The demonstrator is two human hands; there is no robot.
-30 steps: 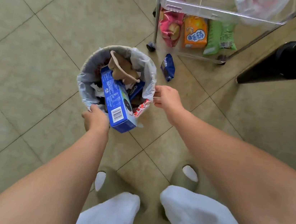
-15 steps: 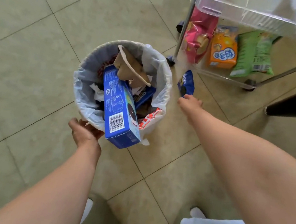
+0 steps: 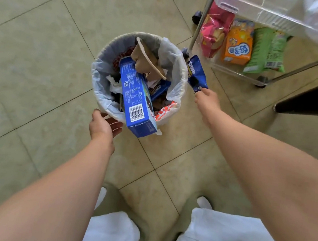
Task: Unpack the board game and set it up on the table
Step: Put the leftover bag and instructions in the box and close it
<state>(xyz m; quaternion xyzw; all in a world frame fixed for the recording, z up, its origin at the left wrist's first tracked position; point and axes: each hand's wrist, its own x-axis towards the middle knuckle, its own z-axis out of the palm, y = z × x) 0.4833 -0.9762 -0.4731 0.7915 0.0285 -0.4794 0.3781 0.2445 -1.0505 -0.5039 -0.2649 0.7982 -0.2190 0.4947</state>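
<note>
head view, progress: no board game, game box or game piece is shown, and no table top is seen. the task's own thing is out of frame and its place cannot be given. unpacking and set-up are judged not yet begun, so the whole task is left. the step in hand is judged to be a side job: litter is being cleared at a waste bin [image 3: 99, 76].

head view, hands: the left hand [image 3: 103, 125] is held spread, palm up and fingers relaxed, just beside the near rim of the bin. contact with the liner cannot be confirmed. the lower end of a blue oreo wrapper [image 3: 196, 74] is pinched by the right hand [image 3: 207, 98], just outside the right rim.

head view, bin: the bin is lined with a pale plastic bag and filled above the rim. a blue oreo carton [image 3: 135, 97] is tilted out over the near edge, with a brown cardboard scrap [image 3: 144, 57] behind it.

head view, surface and room: the floor [image 3: 30, 63] is laid in pale beige tiles. a wheeled trolley [image 3: 250, 5] with clear shelves is placed at upper right, and a pink snack pack [image 3: 214, 32], an orange snack pack [image 3: 238, 46] and a green snack pack [image 3: 268, 51] are stored in it. a dark furniture leg [image 3: 314, 98] is seen at right; its parent item cannot be told.
</note>
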